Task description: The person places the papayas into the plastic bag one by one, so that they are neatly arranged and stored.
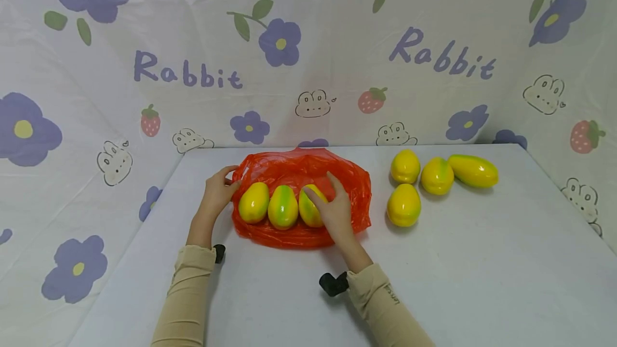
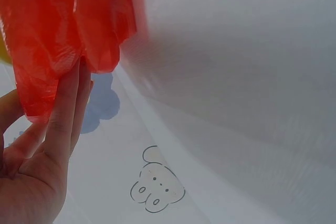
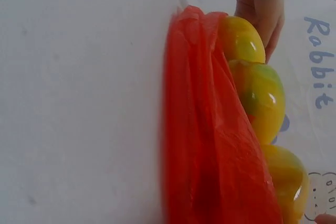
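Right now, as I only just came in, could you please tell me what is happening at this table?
A person has both hands at an open red plastic bag. The left hand touches its left edge; the right hand is at the rightmost of three yellow-green fruits lying in a row in the bag. Four more fruits lie outside it, on the right of the table.

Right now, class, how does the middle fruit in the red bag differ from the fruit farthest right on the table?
The middle fruit sits in the red bag; the far-right fruit lies on the table. In the head view, the far-right fruit stretches sideways, while the middle fruit's outline is taller than wide. Both look glossy, yellow with green.
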The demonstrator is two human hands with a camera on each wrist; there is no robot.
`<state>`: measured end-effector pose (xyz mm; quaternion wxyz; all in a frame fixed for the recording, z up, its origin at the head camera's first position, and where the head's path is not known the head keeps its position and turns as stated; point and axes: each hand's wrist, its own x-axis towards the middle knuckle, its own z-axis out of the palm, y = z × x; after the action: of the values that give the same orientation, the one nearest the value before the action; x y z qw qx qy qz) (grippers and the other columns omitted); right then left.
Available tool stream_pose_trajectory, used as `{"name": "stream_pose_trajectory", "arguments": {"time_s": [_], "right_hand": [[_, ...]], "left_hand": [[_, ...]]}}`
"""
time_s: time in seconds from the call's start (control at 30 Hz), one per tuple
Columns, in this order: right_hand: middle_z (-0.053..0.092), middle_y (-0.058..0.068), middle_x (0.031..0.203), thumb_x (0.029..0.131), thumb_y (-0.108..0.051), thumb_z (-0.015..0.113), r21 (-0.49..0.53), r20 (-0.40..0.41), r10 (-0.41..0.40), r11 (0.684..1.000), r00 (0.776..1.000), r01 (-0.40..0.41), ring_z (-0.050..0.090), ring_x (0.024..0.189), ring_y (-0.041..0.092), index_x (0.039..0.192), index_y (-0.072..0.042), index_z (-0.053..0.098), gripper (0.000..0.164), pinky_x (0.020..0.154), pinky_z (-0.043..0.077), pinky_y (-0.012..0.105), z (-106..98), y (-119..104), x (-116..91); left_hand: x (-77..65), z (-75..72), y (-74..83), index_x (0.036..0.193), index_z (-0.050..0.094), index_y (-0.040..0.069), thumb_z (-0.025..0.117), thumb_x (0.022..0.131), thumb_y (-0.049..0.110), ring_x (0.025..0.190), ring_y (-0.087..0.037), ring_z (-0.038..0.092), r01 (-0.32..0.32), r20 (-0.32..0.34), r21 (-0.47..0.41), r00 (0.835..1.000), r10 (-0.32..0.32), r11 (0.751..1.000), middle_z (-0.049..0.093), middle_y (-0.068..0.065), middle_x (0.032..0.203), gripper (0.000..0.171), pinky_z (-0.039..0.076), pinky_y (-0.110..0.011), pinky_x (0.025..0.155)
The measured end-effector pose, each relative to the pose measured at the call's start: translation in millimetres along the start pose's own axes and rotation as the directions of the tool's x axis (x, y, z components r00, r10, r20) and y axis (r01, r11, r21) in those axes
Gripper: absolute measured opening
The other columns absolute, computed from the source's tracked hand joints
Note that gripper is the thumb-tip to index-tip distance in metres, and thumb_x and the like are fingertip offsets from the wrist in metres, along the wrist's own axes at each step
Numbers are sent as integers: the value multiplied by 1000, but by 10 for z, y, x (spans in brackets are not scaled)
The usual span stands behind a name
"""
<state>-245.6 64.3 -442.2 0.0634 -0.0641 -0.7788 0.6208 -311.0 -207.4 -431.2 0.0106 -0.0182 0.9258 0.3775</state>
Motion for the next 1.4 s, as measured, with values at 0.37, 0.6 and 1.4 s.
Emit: {"name": "stream_pose_trajectory", "arguments": {"time_s": [0.37, 0.6, 1.4], "right_hand": [[39, 4, 155, 86, -46, 71, 5, 5, 10, 1000, 1000, -10, 32, 146, 26, 150, -21, 36, 78, 117, 31, 53, -191, -65, 53], [40, 4, 155, 83, -51, 72, 13, -17, -6, 1000, 1000, 6, 33, 145, 24, 150, -19, 37, 83, 118, 33, 50, -363, -74, 79], [38, 7, 156, 87, -44, 70, -66, -140, -46, 997, 989, 37, 32, 146, 26, 151, -19, 36, 76, 116, 35, 50, -889, -76, 142]], "left_hand": [[-12, 10, -5, 148, 40, 13, 54, 99, 18, 92, -31, 64, -2, 8, -6, 1000, 2, 1000, 60, -25, 120, 51, 59, -36, 83], [-3, 18, 2, 148, 40, 14, 53, 99, 18, 92, -30, 63, 4, 13, -10, 1000, -4, 1000, 60, -25, 120, 51, 59, -36, 83], [-2, 13, 10, 148, 40, 15, 53, 99, 20, 97, -31, 63, 10, 13, -20, 1000, -10, 1000, 58, -24, 123, 51, 59, -38, 87]]}}
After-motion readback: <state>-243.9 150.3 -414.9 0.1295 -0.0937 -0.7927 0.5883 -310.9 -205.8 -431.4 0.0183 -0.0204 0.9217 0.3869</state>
